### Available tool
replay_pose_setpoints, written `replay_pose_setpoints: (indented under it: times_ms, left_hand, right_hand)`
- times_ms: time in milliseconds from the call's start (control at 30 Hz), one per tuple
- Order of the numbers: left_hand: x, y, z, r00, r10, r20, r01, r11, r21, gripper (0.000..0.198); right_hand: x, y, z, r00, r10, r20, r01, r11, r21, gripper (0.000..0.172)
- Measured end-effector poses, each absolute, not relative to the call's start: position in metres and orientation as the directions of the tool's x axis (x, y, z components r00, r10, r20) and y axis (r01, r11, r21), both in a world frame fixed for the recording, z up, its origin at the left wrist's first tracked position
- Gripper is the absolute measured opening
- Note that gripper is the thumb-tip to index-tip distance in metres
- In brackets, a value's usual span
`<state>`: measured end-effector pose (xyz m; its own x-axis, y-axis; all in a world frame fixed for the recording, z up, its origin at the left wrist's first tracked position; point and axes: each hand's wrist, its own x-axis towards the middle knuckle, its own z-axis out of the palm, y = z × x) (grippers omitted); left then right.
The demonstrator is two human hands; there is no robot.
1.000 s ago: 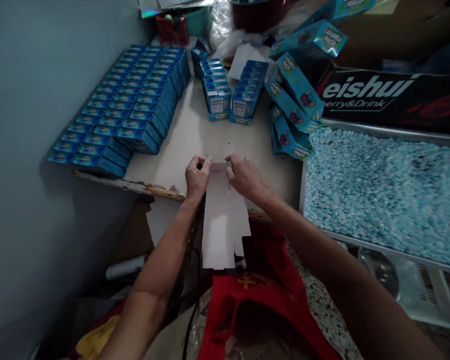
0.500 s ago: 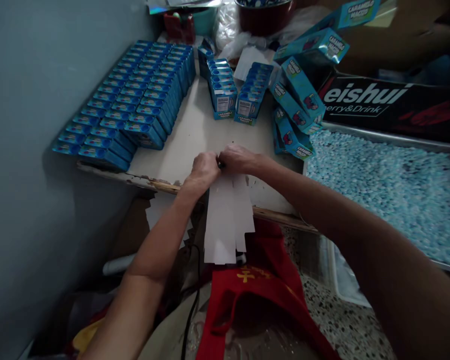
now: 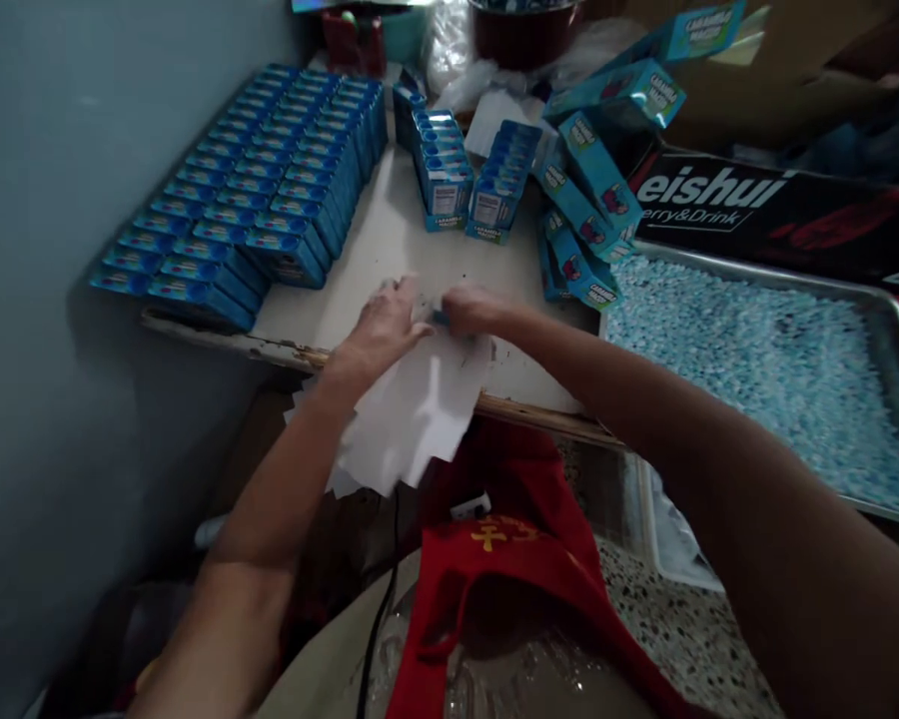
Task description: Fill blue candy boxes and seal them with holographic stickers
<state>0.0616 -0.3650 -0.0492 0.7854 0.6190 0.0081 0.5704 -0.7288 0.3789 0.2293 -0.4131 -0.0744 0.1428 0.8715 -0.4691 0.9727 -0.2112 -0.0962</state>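
Observation:
A fan of white paper strips (image 3: 424, 404) with stepped ends lies over the table's front edge. My left hand (image 3: 384, 322) is spread on the far left part of the strips, its thumb held apart and its fingers slightly blurred. Close to its right, my right hand (image 3: 470, 310) is closed in a fist at the far end of the fan. A small bluish bit shows by its fingers, but what it grips is hidden and smeared by motion.
Rows of small blue boxes (image 3: 259, 180) fill the table's left side. Two display boxes (image 3: 446, 175) hold more at the back, beside a heap of "Caramelo" boxes (image 3: 591, 200). A metal tray (image 3: 880, 292) of blue-white pieces stands right, before a black carton (image 3: 719, 205).
The white strips have fanned out to the left from a narrower stack. My left hand has opened and moved left, away from my right hand, which stays closed in about the same place.

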Motion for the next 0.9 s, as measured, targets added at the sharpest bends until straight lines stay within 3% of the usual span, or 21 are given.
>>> replay_pose_setpoints:
  times_ms: [67, 133, 200, 300, 467, 533, 633, 700, 800, 867, 900]
  left_hand:
    - [0.037, -0.392, -0.028, 0.836, 0.531, 0.137, 0.487, -0.834, 0.26, 0.045]
    - [0.016, -0.427, -0.02, 0.873, 0.461, 0.161, 0.434, -0.884, 0.175, 0.036]
    - [0.005, -0.457, -0.031, 0.897, 0.408, 0.172, 0.391, -0.912, 0.125, 0.033]
    - [0.009, -0.477, -0.072, 0.86, 0.469, 0.201, 0.458, -0.883, 0.103, 0.019]
    - [0.027, -0.457, -0.119, 0.802, 0.528, 0.28, 0.516, -0.848, 0.119, 0.041]
    - [0.036, -0.444, -0.118, 0.802, 0.545, 0.243, 0.529, -0.838, 0.133, 0.043]
    - [0.058, -0.422, -0.108, 0.765, 0.643, 0.017, 0.634, -0.758, 0.151, 0.041]
    - [0.074, -0.408, -0.103, 0.719, 0.671, -0.182, 0.695, -0.702, 0.155, 0.035]
    - [0.092, -0.394, -0.101, 0.669, 0.646, -0.367, 0.731, -0.662, 0.166, 0.029]
    - [0.096, -0.392, -0.102, 0.645, 0.655, -0.394, 0.752, -0.637, 0.171, 0.03]
    - [0.096, -0.393, -0.103, 0.637, 0.667, -0.385, 0.761, -0.623, 0.181, 0.03]
  right_hand:
    - [0.246, -0.428, -0.071, 0.211, 0.821, -0.531, 0.947, -0.306, -0.096, 0.022]
    - [0.261, -0.448, -0.073, 0.287, 0.734, -0.616, 0.882, -0.453, -0.128, 0.023]
    - [0.272, -0.468, -0.077, 0.327, 0.656, -0.68, 0.807, -0.568, -0.16, 0.027]
    - [0.28, -0.494, -0.083, 0.35, 0.615, -0.707, 0.727, -0.654, -0.21, 0.028]
    - [0.288, -0.516, -0.089, 0.349, 0.632, -0.692, 0.635, -0.702, -0.321, 0.034]
    - [0.291, -0.52, -0.09, 0.324, 0.657, -0.68, 0.616, -0.692, -0.376, 0.038]
    - [0.293, -0.527, -0.087, 0.273, 0.692, -0.668, 0.635, -0.651, -0.415, 0.048]
    - [0.288, -0.536, -0.083, 0.352, 0.735, -0.579, 0.698, -0.618, -0.36, 0.051]
    - [0.268, -0.554, -0.078, 0.6, 0.792, -0.112, 0.758, -0.608, -0.239, 0.044]
    - [0.248, -0.565, -0.082, 0.514, 0.842, 0.164, 0.851, -0.477, -0.222, 0.039]
    - [0.237, -0.568, -0.087, 0.392, 0.895, 0.21, 0.914, -0.353, -0.2, 0.036]
